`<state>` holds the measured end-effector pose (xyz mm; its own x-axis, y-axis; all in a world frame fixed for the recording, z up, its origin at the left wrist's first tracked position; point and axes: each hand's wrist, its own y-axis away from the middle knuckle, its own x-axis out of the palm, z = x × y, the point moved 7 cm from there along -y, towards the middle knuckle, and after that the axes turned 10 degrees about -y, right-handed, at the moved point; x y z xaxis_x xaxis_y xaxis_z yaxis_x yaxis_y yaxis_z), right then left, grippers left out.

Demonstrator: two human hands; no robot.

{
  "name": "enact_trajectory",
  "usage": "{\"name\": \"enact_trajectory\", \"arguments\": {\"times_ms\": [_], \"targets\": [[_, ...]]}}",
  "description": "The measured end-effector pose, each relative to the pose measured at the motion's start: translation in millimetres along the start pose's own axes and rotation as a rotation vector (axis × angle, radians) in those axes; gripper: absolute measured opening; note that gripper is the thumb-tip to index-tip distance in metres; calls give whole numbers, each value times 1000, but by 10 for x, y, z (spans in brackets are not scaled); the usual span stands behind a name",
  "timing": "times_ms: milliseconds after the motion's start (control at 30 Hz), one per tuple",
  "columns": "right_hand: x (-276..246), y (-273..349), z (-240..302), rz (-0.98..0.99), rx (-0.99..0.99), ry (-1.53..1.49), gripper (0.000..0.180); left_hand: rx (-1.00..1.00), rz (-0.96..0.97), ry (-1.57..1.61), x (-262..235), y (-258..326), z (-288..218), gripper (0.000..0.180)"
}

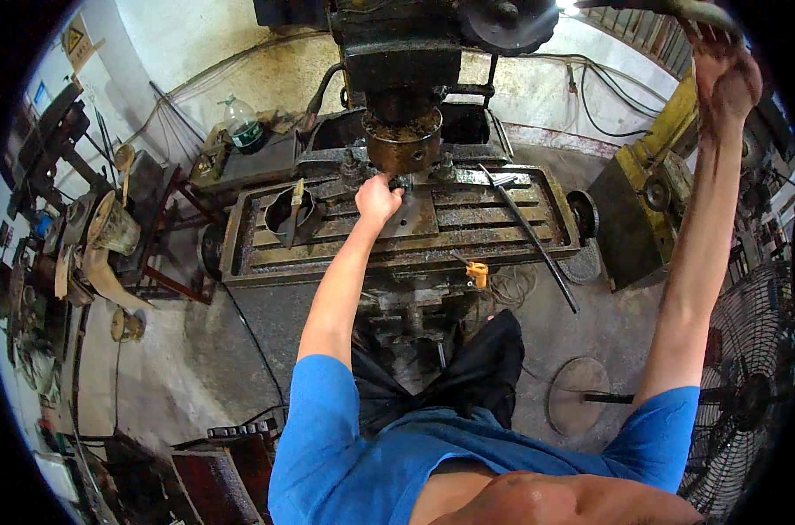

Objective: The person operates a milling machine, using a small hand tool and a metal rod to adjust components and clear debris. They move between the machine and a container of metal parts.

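Observation:
Under the round, rusty spindle head [403,144] of a milling machine, my left hand [380,201] is closed by the work on the machine table [327,256]. A small dark part shows at its fingertips, but I cannot make out what it is. A flat metal plate [419,219] lies just below that hand. My right arm is raised high to the right, and my dirty right hand [728,79] is closed at a curved dark handle [710,12] near the picture's rim. A metal clamp bar [467,177] lies to the right of the spindle head.
A long dark rod [533,241] leans over the table's front edge, right of an orange-yellow object [477,274]. An open container with a brush [290,214] stands on the table's left. A floor fan [747,394] is close to my right arm. A bucket [113,223] stands left.

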<state>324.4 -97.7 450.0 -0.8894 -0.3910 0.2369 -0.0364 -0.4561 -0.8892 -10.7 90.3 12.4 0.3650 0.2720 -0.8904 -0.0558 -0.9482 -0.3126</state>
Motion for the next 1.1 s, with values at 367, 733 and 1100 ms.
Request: {"name": "enact_trajectory", "arguments": {"times_ms": [367,733,1100], "targets": [[-130,1555,-7,16,-250,584,33,-79,28,13,-57,74,9,30],[48,1482,62,-47,-185,774,24,-47,-12,19,19,35,10,29],[-72,1783,-101,-97,-222,569,18,-50,104,43,-57,64,80,33]]}}
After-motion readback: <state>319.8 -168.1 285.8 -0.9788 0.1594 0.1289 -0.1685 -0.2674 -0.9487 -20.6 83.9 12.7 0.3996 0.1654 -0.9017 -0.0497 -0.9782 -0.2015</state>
